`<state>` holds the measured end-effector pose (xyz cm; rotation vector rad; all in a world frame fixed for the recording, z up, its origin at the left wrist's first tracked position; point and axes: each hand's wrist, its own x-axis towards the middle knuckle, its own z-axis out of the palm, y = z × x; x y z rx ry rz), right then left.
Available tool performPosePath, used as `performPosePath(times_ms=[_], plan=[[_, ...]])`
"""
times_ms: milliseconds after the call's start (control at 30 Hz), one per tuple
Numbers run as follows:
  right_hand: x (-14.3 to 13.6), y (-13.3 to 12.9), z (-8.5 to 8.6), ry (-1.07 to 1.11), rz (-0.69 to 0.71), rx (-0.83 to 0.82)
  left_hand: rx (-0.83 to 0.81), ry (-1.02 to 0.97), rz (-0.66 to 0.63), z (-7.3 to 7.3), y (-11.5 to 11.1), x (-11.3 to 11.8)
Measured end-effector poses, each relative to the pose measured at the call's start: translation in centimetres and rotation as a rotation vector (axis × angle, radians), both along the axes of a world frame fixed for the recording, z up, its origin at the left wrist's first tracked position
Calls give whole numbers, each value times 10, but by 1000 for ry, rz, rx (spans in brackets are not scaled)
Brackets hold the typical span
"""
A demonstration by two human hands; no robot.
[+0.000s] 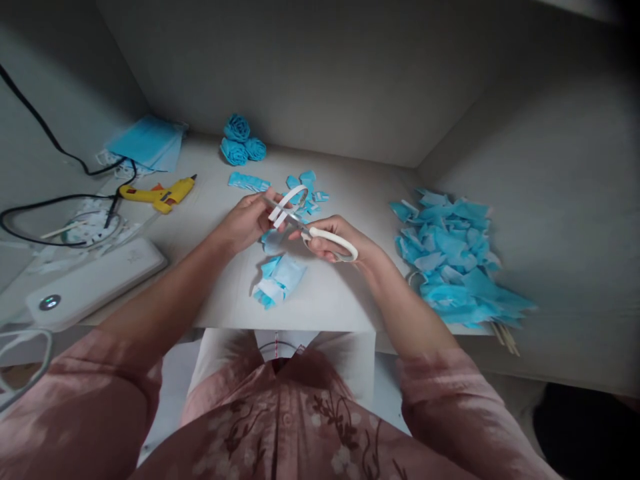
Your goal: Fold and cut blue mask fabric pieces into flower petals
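Note:
My right hand (334,239) grips white-handled scissors (330,239), blades pointing left toward my left hand. My left hand (246,220) pinches a looped white strip (286,202) and a piece of light blue material (273,241) that hangs below the blades. Just under my hands a crumpled blue and white piece (277,280) lies on the white table (340,300). Small blue scraps (305,190) lie beyond my hands.
Three blue rolled flowers (241,141) sit at the back. A yellow glue gun (163,195) with a black cable lies at left, near folded blue sheets (147,143) and a white power strip (90,280). A heap of blue cut pieces (450,257) covers the right side, with wooden sticks (505,337).

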<state>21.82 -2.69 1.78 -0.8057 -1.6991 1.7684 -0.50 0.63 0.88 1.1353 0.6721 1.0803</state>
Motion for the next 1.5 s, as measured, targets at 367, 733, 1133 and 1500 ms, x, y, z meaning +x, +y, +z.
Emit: performPosePath(times_ms=[367,733,1133,1500], plan=[[-2,2,3,-256,112,84,31,50,-298,2,0,-18],[-3,-3,11,-349,93,234,-65,30,-108,2,5,-18],[8,6,0,285,-217,192,-121,18,5,0,11,-10],[7,17,-14,246,-164,121,-89,-40,3,3,8,-12]])
